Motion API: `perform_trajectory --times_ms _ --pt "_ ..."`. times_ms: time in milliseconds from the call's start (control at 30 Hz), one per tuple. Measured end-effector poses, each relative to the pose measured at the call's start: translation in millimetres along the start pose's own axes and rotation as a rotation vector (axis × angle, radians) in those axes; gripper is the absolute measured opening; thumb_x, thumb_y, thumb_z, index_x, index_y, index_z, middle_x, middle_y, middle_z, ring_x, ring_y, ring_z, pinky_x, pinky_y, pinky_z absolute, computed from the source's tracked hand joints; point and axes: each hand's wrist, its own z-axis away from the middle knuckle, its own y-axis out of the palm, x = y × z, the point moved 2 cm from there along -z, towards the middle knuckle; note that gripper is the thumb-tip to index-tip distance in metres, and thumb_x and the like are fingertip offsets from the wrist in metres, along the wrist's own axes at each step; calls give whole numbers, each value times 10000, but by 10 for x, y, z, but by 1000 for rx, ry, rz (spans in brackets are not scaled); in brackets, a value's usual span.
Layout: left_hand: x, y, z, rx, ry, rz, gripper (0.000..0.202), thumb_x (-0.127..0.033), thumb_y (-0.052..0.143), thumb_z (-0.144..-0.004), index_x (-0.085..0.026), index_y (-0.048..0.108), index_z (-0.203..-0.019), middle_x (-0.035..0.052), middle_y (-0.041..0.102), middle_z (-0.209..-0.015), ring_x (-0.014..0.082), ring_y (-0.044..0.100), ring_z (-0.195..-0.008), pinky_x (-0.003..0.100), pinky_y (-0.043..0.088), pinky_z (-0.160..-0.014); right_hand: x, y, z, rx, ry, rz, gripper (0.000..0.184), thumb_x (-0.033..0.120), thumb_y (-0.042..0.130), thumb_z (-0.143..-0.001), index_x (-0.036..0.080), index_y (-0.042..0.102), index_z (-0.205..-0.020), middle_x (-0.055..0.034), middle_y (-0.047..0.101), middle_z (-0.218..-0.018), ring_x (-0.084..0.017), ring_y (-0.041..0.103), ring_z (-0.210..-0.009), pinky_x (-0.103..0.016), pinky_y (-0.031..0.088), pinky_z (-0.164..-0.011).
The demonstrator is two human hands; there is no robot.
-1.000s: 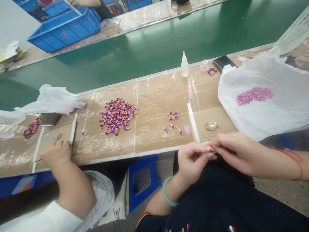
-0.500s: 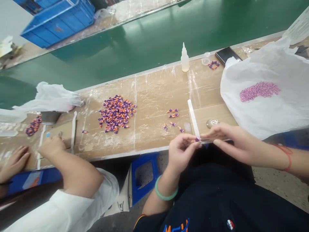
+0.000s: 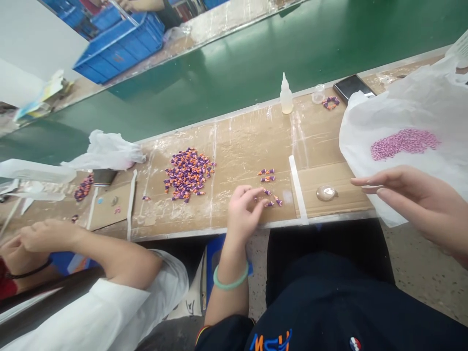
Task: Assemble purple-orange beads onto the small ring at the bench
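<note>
My left hand [image 3: 243,212] is over the front of the table with thumb and fingers apart. Just beyond its fingertips lie several small purple-and-orange figure-like pieces [image 3: 268,179]; the fingers partly cover the nearest ones. My right hand [image 3: 417,207] hovers at the front edge of a white plastic bag [image 3: 354,131], fingers stretched out, nothing visible in them. Tiny pink pieces [image 3: 405,143] are spread on that bag. Between my hands, a clear, glossy blob [image 3: 326,193] sits on a cardboard piece [image 3: 341,178] beside a white strip [image 3: 298,187].
A large pile of purple-and-orange pieces [image 3: 189,173] lies left of centre. A dropper bottle [image 3: 286,95], a small clear cup [image 3: 319,93], a ring of pieces [image 3: 331,103] and a phone [image 3: 353,88] line the back edge. A co-worker's arm [image 3: 109,253] is at left.
My left hand has moved left to the small pieces and let go of the one it held. My right hand has moved right towards the bag. The co-worker's hands have come together.
</note>
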Motion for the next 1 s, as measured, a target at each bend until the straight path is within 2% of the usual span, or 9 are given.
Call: perform_trajectory --times_ms 100,233,367,467,600,667,733,900,1000 --pt "92 -43 -262 8 -32 -24 121 -183 626 -862 -182 719 -938 72 658 -967 203 620 -891 333 518 -800 -11 -56 13 -36 15 -13 171 409 544 -952 321 680 -1005 -19 738 -1074 -235 703 -972 -358 597 -786" --pt "76 8 -547 183 7 -96 77 -136 623 -830 -180 683 -807 41 655 -829 182 605 -787 302 488 -745 -64 -89 54 -75 67 -26 179 425 546 -953 307 679 -970 -17 741 -1079 -236 702 -979 -363 591 -796" --pt "64 62 -661 324 36 -217 110 -135 595 -841 -183 654 -761 45 652 -822 198 616 -794 309 466 -738 -155 -113 79 -99 94 -61 211 434 549 -950 264 672 -929 -28 749 -1061 -235 704 -962 -354 585 -768" --pt "87 81 -695 344 96 -306 153 -164 553 -873 -187 625 -741 57 647 -807 218 613 -785 324 454 -715 -178 -135 89 -105 94 -65 213 405 548 -948 233 673 -931 -42 751 -1041 -233 701 -952 -362 577 -795" --pt "91 24 -668 284 114 -289 177 -151 485 -901 -179 660 -891 74 666 -876 220 625 -847 334 479 -768 -160 -119 124 -174 48 -58 169 350 550 -950 238 675 -955 -39 746 -1017 -225 694 -969 -351 567 -827" --pt "57 -55 -608 194 91 -173 259 -148 467 -913 -174 664 -1078 80 672 -953 208 634 -900 329 500 -799 -151 -73 138 -196 12 -47 160 328 548 -953 244 684 -963 -36 743 -1001 -217 695 -960 -338 565 -822" --pt "-7 -124 -514 99 59 8 287 -178 480 -926 -184 665 -1145 79 667 -974 195 640 -892 317 515 -781 -143 -3 138 -200 -22 -41 167 302 543 -956 238 696 -964 -39 742 -981 -206 700 -931 -328 565 -821" --pt "-286 -14 -228 80 79 379 161 -255 586 -893 -205 739 -895 70 638 -914 204 630 -882 318 516 -780 -59 226 67 -148 -142 -108 199 225 502 -960 201 700 -970 -59 742 -955 -197 708 -900 -308 575 -782" --pt "-449 166 -98 156 18 474 153 -298 641 -864 -206 763 -863 36 604 -757 165 566 -688 282 465 -656 31 327 51 -122 -204 -149 202 198 492 -954 189 692 -979 -66 742 -962 -198 705 -915 -316 574 -803"
